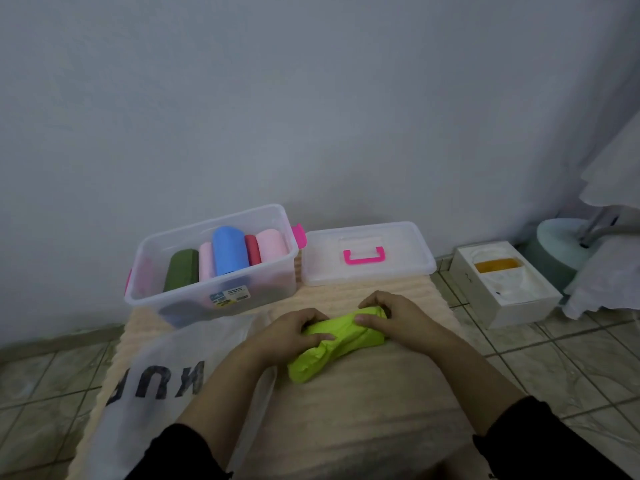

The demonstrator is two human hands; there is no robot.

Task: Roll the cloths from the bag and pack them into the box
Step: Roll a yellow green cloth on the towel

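Rolling step here: my left hand (298,332) and right hand (391,315) both grip the lime-green cloth (334,344) mid-mat (346,427). Next I'd tighten it, then lift it into the clear box (214,268) at the mat's far-left corner.

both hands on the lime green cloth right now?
Touching. The head view shows the left hand and right hand both curled over the lime green cloth, fingers and thumbs pressing into its rolled end.

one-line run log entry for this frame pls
step: rolling | left hand + right hand: gripping lime cloth on mat | box: open, rolls inside | lid: beside box | bag: on mat
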